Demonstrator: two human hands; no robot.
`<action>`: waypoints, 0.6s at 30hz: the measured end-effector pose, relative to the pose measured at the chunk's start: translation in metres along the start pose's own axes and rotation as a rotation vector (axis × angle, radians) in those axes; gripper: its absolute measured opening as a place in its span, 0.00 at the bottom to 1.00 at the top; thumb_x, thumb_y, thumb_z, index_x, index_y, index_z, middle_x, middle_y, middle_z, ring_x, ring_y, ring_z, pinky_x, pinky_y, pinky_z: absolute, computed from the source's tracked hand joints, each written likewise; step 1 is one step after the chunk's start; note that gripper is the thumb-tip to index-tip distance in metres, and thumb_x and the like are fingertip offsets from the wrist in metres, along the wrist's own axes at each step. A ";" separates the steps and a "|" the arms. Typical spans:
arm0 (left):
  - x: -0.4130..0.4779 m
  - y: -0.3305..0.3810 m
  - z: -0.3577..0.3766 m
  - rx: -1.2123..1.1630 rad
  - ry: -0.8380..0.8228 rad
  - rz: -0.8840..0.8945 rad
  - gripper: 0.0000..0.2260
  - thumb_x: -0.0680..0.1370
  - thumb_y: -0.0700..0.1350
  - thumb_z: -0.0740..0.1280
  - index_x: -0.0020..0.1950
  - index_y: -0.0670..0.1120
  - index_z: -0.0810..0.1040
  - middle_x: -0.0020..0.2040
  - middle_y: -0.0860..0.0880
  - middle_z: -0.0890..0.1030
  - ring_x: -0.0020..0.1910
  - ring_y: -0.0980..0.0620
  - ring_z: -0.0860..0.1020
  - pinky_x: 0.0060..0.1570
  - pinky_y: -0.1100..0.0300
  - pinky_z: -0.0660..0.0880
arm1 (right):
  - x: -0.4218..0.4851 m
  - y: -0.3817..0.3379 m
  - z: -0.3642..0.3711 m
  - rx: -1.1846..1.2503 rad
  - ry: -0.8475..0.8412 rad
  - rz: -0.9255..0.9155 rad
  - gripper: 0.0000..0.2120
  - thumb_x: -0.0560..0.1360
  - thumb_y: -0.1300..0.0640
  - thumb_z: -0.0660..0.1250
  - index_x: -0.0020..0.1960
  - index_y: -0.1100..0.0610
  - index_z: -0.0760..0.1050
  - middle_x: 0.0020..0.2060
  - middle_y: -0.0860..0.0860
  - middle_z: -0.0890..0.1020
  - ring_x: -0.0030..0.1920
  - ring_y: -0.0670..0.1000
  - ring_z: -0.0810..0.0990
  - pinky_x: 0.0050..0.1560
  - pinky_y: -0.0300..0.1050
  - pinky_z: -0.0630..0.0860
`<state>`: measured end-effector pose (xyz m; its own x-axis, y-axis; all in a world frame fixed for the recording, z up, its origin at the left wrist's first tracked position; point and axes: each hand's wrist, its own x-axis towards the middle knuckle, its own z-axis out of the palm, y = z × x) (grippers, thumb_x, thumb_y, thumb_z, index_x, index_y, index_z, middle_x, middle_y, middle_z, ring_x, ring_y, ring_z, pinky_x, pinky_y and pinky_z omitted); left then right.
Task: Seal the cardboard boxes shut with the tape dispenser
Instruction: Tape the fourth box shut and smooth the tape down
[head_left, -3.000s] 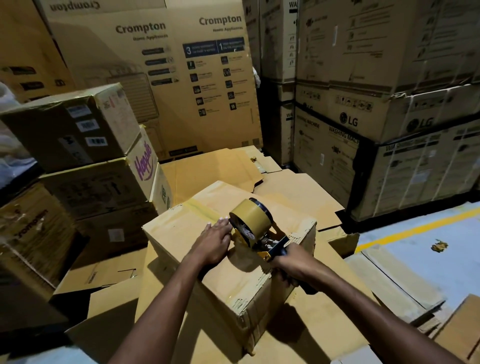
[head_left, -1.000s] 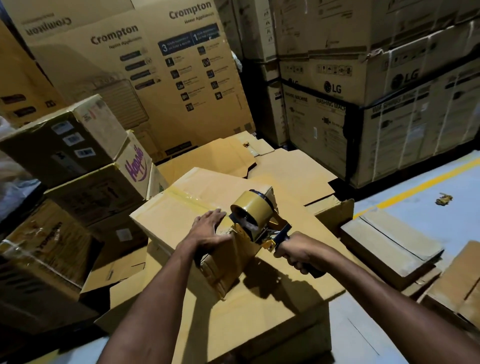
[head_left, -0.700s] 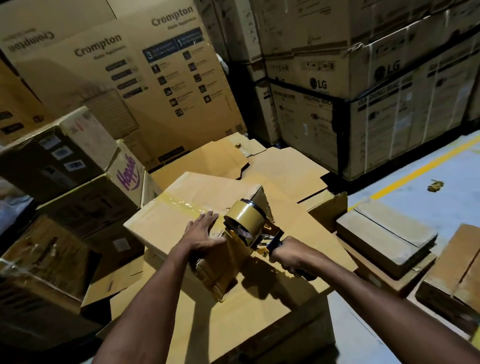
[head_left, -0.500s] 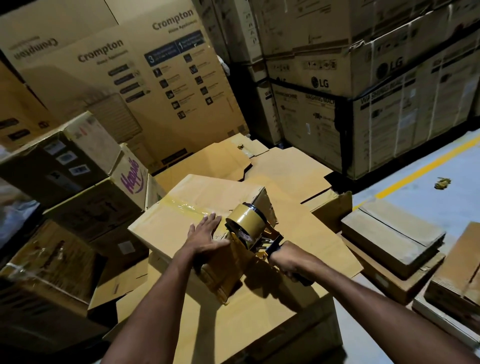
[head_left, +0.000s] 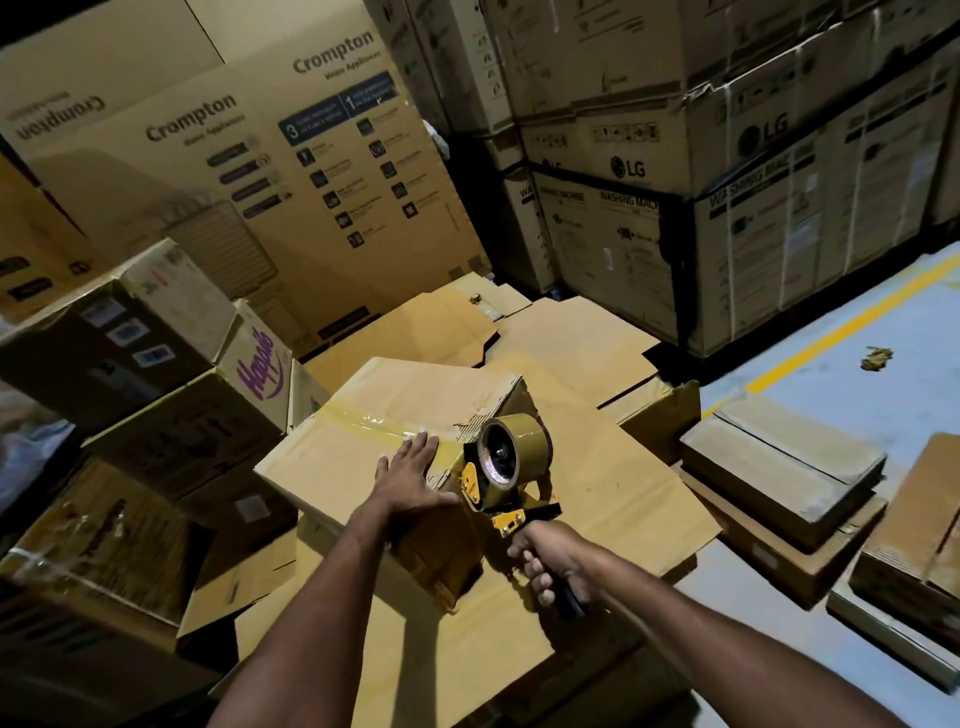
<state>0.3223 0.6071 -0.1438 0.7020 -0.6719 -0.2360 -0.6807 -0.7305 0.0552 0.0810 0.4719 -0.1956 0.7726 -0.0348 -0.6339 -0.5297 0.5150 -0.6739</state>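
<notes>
Head view: left hand (head_left: 410, 478) flat on box (head_left: 337, 457) edge, right hand (head_left: 550, 564) grips tape dispenser (head_left: 511, 457).

- Everything is looking dim and yellow-brown to me, and the left corners are going almost black.
- The floor (head_left: 857, 415) on the right is glowing pale blue, the brightest part.
- The box (head_left: 337, 467) in front of me is throwing a dark shadow toward me.
- The tape strip (head_left: 363, 418) on it is shining a little.
- The stacked boxes (head_left: 779, 156) are bending at the edges, and their small print is blurring.
</notes>
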 end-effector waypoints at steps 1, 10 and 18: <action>0.000 0.000 -0.001 0.004 -0.004 -0.006 0.63 0.57 0.79 0.60 0.85 0.53 0.43 0.84 0.51 0.41 0.83 0.48 0.42 0.78 0.36 0.43 | 0.000 0.001 -0.002 0.017 -0.029 0.007 0.19 0.77 0.62 0.61 0.29 0.50 0.65 0.25 0.46 0.64 0.22 0.47 0.59 0.25 0.40 0.58; 0.000 -0.004 0.000 0.002 0.014 0.017 0.51 0.74 0.65 0.73 0.85 0.51 0.45 0.85 0.50 0.42 0.83 0.46 0.43 0.79 0.37 0.43 | 0.003 0.023 -0.024 0.161 -0.089 0.090 0.19 0.77 0.62 0.61 0.29 0.51 0.64 0.22 0.45 0.64 0.19 0.45 0.60 0.22 0.37 0.58; -0.027 -0.062 -0.020 0.057 -0.184 0.054 0.53 0.75 0.55 0.77 0.84 0.47 0.41 0.84 0.50 0.39 0.83 0.46 0.40 0.79 0.36 0.43 | 0.030 -0.004 -0.041 0.434 -0.055 0.004 0.19 0.77 0.63 0.60 0.28 0.53 0.64 0.20 0.46 0.63 0.17 0.46 0.60 0.19 0.36 0.60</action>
<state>0.3491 0.6680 -0.1215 0.6176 -0.6727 -0.4075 -0.7307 -0.6824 0.0192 0.0914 0.4335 -0.2277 0.7949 0.0076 -0.6067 -0.3454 0.8278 -0.4421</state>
